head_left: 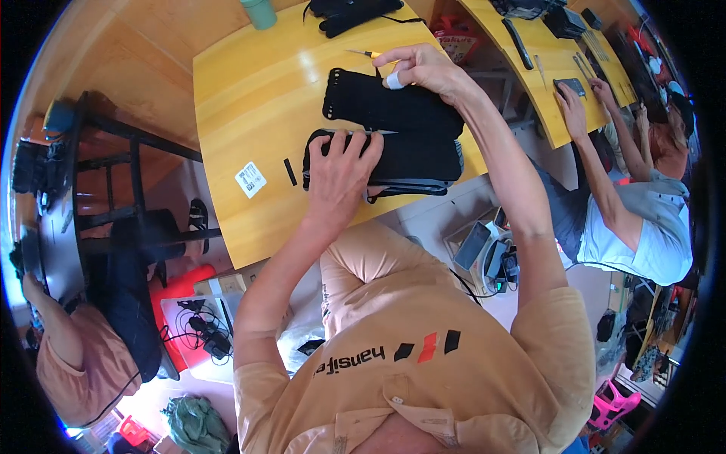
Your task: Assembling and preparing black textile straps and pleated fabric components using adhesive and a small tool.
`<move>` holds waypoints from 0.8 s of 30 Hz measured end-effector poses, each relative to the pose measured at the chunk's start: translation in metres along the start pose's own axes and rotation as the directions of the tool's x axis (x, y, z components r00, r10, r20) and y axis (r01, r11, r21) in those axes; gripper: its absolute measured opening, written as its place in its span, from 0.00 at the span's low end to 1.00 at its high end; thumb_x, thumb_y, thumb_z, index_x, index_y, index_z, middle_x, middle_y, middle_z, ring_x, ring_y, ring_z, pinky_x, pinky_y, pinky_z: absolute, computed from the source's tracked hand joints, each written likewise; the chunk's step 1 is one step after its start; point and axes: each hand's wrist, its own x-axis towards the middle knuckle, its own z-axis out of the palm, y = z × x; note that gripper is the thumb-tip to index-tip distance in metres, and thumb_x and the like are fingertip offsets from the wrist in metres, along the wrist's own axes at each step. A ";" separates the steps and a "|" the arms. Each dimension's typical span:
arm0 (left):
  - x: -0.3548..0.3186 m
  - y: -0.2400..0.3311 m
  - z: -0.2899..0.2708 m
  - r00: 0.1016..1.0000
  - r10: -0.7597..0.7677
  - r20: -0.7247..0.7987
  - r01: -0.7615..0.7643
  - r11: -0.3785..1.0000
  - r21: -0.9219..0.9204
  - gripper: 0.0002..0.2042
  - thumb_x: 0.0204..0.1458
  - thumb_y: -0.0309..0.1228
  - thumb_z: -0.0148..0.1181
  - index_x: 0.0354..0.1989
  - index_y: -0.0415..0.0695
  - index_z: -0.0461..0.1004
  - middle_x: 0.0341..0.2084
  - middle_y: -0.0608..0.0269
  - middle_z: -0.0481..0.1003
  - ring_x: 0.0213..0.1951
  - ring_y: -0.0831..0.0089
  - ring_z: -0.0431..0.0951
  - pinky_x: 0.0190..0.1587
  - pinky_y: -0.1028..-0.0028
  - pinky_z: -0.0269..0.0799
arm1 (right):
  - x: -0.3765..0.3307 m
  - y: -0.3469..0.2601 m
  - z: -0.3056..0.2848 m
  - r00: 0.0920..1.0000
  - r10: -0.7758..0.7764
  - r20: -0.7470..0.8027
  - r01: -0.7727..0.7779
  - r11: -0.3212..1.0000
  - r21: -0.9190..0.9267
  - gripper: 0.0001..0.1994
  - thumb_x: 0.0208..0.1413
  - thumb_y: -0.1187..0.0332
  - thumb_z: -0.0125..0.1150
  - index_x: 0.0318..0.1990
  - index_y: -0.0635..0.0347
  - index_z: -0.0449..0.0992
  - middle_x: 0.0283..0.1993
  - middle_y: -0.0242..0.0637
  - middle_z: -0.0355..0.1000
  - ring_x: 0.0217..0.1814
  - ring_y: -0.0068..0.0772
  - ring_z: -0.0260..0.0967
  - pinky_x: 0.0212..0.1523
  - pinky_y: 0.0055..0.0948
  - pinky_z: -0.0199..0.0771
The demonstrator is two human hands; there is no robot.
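Note:
My left hand lies flat on a stack of black fabric pieces near the front edge of the yellow wooden table. My right hand rests at the far edge of another black fabric piece with small holes along its left side. A white band wraps one finger of that hand. A yellow-handled tool lies just beyond its fingertips.
A small black strip and a white label lie left of the stack. A green cup and more black fabric sit at the far edge. Another person works at a second table to the right; another sits at the lower left.

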 end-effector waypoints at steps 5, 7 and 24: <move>-0.001 -0.002 -0.002 1.000 0.010 0.014 -0.011 0.999 0.031 0.36 0.26 0.44 0.68 0.50 0.48 0.65 0.41 0.65 0.67 0.47 0.68 0.66 0.48 0.65 0.56 | -0.021 -0.015 0.013 1.000 -0.007 0.002 0.007 0.812 -0.584 0.19 0.37 0.65 0.65 0.41 0.57 0.76 0.31 0.39 0.74 0.35 0.30 0.70 0.37 0.28 0.68; 0.000 -0.001 -0.002 1.000 0.010 0.017 -0.011 0.999 0.032 0.35 0.27 0.44 0.68 0.50 0.48 0.65 0.41 0.65 0.67 0.47 0.68 0.66 0.48 0.65 0.56 | -0.032 -0.021 0.020 0.994 -0.080 -0.079 -0.010 0.642 -0.766 0.21 0.35 0.58 0.66 0.38 0.58 0.75 0.35 0.45 0.74 0.44 0.47 0.70 0.43 0.41 0.68; 0.002 0.001 -0.001 0.999 0.005 0.035 -0.007 0.998 0.061 0.34 0.27 0.43 0.68 0.49 0.48 0.65 0.39 0.67 0.68 0.45 0.70 0.67 0.47 0.66 0.57 | -0.003 0.052 -0.032 0.998 0.008 0.056 -0.008 1.000 0.005 0.08 0.37 0.78 0.66 0.27 0.62 0.73 0.24 0.23 0.68 0.27 0.14 0.61 0.31 0.18 0.61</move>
